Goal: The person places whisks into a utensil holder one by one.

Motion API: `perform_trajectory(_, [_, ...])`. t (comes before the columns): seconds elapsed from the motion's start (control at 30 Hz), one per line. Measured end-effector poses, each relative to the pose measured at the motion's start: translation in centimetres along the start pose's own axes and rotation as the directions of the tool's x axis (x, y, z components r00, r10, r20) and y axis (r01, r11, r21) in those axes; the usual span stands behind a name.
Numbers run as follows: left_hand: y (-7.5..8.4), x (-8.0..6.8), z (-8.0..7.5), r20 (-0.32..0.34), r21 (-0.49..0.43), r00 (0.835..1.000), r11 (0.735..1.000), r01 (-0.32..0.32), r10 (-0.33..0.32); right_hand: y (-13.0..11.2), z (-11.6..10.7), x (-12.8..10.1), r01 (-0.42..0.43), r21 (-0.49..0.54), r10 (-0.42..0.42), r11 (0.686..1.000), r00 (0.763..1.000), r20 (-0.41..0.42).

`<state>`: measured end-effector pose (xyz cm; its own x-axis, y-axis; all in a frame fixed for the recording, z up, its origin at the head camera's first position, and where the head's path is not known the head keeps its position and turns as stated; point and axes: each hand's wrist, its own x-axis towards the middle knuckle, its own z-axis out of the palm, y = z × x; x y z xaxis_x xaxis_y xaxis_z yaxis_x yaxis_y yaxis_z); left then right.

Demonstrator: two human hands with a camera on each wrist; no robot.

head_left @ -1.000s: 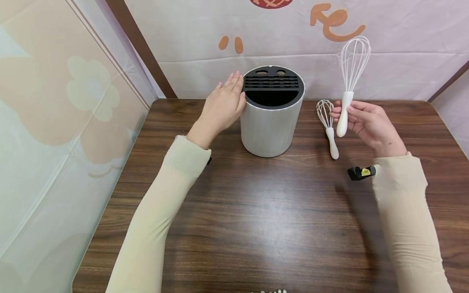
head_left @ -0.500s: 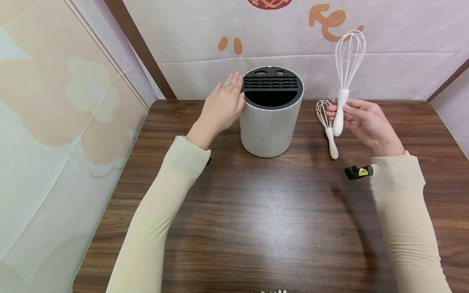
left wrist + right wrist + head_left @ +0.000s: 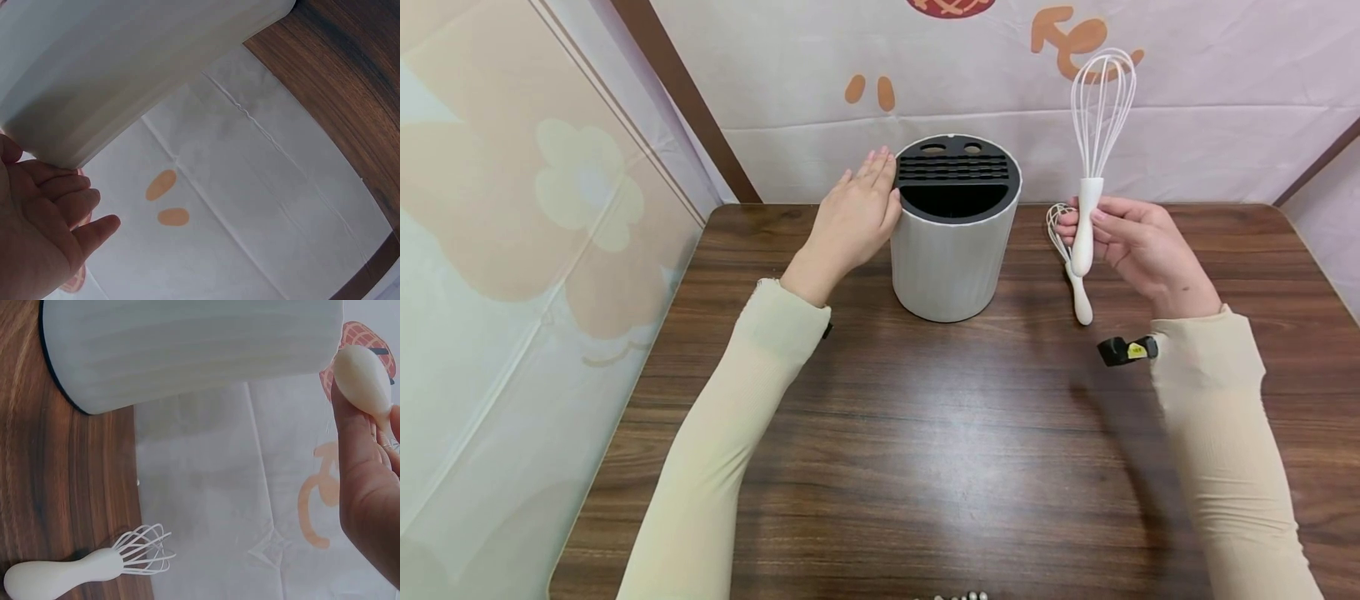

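Note:
In the head view, my right hand (image 3: 1138, 242) pinches the white handle of a large whisk (image 3: 1086, 225), its wire loops pointing up in front of the backdrop. The handle's rounded end shows close up in the right wrist view. A smaller white whisk (image 3: 1078, 292) lies on the table just beyond and below that hand, its wires partly hidden by the fingers. My left hand (image 3: 853, 208) rests with extended fingers against the left rim of a white ribbed utensil holder (image 3: 947, 267). The holder stands upright, its black lid (image 3: 955, 171) divided into round holes, narrow slots and one wide opening.
The dark wood table (image 3: 925, 417) ends at a printed cloth backdrop (image 3: 790, 75) right behind the holder. Another cloth panel (image 3: 512, 333) runs along the left side. Several small pale round tips (image 3: 973, 596) poke in at the front edge of the view.
My right hand has moved a little to the left with the large whisk, which has also risen slightly and now overlaps the small whisk more. The left hand and holder stay put.

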<state>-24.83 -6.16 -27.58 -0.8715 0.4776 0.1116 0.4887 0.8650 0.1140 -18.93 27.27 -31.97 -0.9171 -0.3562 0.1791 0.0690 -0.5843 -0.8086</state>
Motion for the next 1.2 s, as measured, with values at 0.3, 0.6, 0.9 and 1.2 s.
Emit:
perform_trajectory(0.3, [0.0,0.0,-0.1,-0.003,0.000,1.000,1.000,-0.001,0.001,0.1,0.7,0.3,0.009,-0.019,-0.009,1.000,1.000,0.007])
perform_trajectory(0.6, [0.1,0.0,-0.1,-0.005,-0.004,1.000,1.000,0.008,-0.008,0.3,1.3,0.7,0.029,0.036,-0.031,0.999,0.997,0.064])
perform_trajectory(0.9, [0.3,0.0,-0.2,0.017,0.010,1.000,1.000,0.025,-0.025,0.3,1.7,0.8,0.034,0.033,-0.036,0.999,0.996,0.084])
perform_trajectory(1.2, [0.3,0.0,-0.2,0.025,0.007,0.999,0.999,0.031,-0.031,0.3,2.0,0.8,0.023,-0.009,-0.022,1.000,0.997,0.070])
